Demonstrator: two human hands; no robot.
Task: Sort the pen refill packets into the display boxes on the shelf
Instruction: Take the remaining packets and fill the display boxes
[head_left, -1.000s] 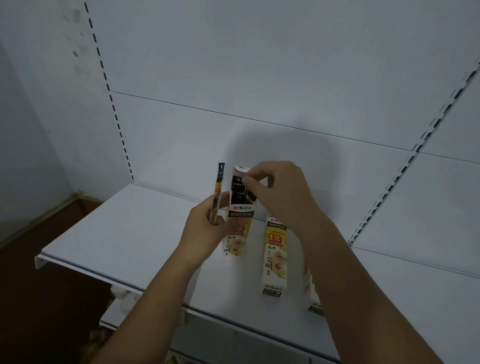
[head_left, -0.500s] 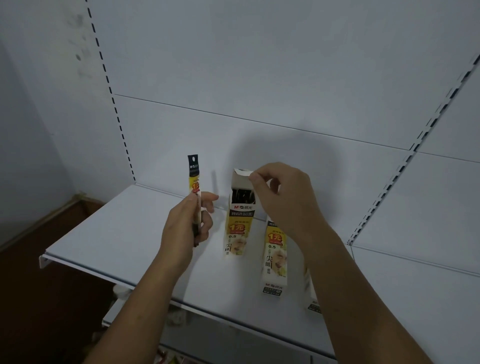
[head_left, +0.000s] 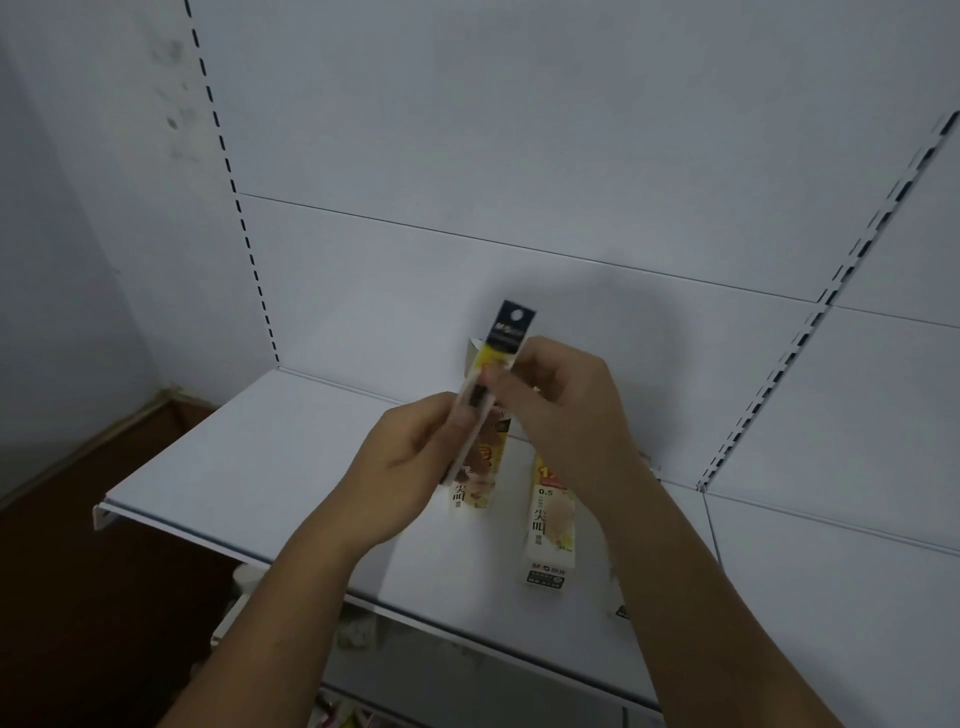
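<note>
White metal shelf (head_left: 234, 467) carries two upright yellow-and-white cardboard boxes: left display box (head_left: 475, 493), top flap open, and right display box (head_left: 550, 535) just beside it. Narrow pen refill packet (head_left: 511, 332), dark header over yellow band, is off the shelf, tilted slightly right, in front of the left display box's open top. Fingers of left hand (head_left: 410, 467) curl round its lower part; right hand (head_left: 566, 415) pinches its middle, thumb against fingertips. Contact area is blurred.
</note>
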